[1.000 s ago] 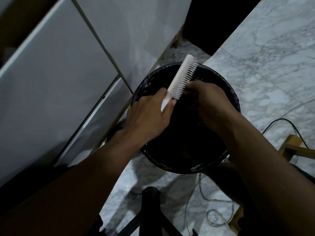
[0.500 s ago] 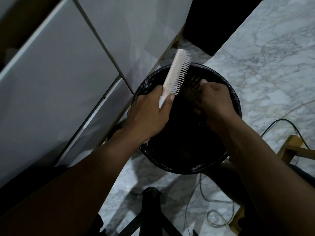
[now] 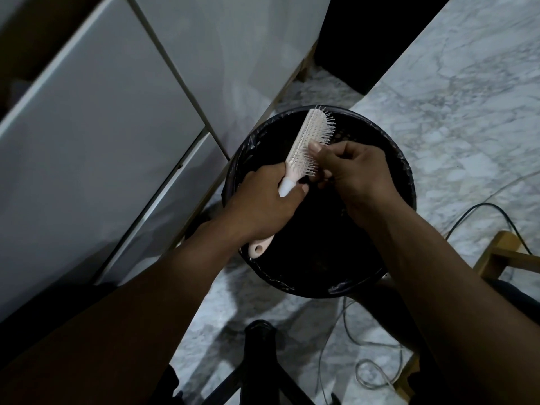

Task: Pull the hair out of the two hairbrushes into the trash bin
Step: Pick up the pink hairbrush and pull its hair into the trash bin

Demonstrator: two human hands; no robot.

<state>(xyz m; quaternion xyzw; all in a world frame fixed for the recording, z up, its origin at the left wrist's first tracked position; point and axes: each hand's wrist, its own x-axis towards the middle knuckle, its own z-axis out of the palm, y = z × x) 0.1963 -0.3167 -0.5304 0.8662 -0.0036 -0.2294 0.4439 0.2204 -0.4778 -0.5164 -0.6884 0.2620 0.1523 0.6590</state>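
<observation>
A pale pink hairbrush [image 3: 312, 138] with white bristles is held over a round black trash bin [image 3: 400, 168] lined with a black bag. My left hand [image 3: 263, 200] is wrapped around its handle, whose end with a hole sticks out below my fist. The brush head points up and away, bristles facing right. My right hand [image 3: 353, 173] is at the lower bristles, thumb and fingers pinched together against them. Whether hair is between those fingers is too dark to tell. Only one hairbrush is in view.
White cabinet doors [image 3: 102, 135] stand to the left of the bin. The floor is grey-white marble [image 3: 453, 97]. A black stool or stand [image 3: 260, 358] is at the bottom centre, cables [image 3: 365, 375] lie on the floor, and a wooden piece [image 3: 502, 252] is at right.
My right hand rose from inside the bin back to the lower bristles. The brush moved slightly right and lower, and its handle end now shows below my left fist.
</observation>
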